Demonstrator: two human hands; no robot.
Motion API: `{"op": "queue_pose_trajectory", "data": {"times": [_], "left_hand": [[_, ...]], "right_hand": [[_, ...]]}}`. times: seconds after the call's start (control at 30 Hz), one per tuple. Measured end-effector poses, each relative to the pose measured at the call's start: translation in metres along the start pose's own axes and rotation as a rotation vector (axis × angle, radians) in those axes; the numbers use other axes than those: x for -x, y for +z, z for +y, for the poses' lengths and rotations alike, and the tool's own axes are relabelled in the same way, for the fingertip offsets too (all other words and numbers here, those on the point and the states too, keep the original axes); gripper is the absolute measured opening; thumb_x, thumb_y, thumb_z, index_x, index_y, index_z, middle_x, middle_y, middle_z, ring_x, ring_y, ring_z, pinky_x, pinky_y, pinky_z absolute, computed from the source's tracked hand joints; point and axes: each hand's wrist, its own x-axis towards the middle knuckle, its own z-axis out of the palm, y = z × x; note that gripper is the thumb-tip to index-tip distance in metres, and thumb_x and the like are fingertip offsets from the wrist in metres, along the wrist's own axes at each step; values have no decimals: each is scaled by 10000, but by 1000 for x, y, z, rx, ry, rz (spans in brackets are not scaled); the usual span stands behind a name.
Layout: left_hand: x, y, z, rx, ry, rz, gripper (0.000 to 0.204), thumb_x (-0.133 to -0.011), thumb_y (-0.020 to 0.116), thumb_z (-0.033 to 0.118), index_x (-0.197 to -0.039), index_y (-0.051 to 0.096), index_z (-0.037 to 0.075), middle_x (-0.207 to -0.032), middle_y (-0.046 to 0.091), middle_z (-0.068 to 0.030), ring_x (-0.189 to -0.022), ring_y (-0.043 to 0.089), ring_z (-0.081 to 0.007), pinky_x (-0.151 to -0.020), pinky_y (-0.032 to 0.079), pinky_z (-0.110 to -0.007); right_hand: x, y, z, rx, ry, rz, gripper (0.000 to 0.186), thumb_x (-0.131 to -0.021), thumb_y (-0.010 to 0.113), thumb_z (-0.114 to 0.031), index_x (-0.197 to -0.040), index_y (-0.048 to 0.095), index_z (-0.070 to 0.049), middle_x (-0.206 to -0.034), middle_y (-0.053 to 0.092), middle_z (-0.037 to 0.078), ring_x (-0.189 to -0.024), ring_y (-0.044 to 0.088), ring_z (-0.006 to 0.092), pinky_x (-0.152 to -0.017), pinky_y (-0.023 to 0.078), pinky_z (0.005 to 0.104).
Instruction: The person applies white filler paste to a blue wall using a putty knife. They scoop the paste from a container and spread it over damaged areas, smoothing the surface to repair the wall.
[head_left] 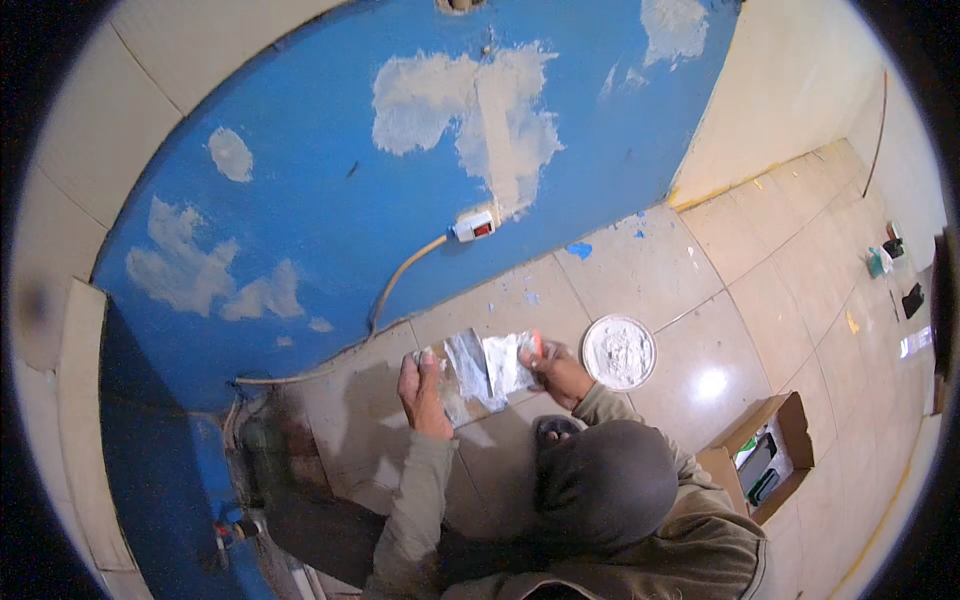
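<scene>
My left hand [426,396] grips the left end of a flat, putty-smeared plate [460,385], held above the tiled floor. My right hand [562,374] is closed around a putty knife [508,364]; an orange bit shows by its fingers. White putty coats the knife's blade, which lies against or just over the plate; contact cannot be told for sure. Just right of my right hand stands a round white tub [652,365] holding lumpy white putty [618,352].
Ahead rises a blue wall [320,110] with white putty patches [510,135]. A white socket with a red switch [474,226] hangs low on it, its cable running down to the floor. An open cardboard box [795,430] sits at right; a tap [238,530] is at lower left.
</scene>
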Motion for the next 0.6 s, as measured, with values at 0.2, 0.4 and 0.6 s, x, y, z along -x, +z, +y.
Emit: {"op": "queue_pose_trajectory", "data": {"times": [0.2,0.4,0.6], "left_hand": [[-19,15,-20,142,-191,13,222,-967,600,283,-892,548,80,-834,487,37,-803,439,-77,-754,381,-248],[-25,34,-32,350,-467,-63,174,-986,565,235,-974,594,64,-896,574,16,-837,539,-97,-767,467,-288],[-28,38,-49,245,-472,-8,157,-981,572,233,-968,608,80,-902,580,23,-876,529,-92,-791,451,-276]], "right_hand": [[-5,-24,-21,-56,-435,310,226,-933,632,-224,-1054,563,-46,-827,606,17,-648,523,83,-558,433,253],[7,6,-39,581,-957,159,228,-953,561,-122,-1101,656,22,-1126,666,141,-1011,636,286,-882,501,366],[10,-19,0,901,-1001,159,381,-817,579,7,-1190,650,-27,-1230,635,173,-1198,574,354,-1003,439,418]]}}
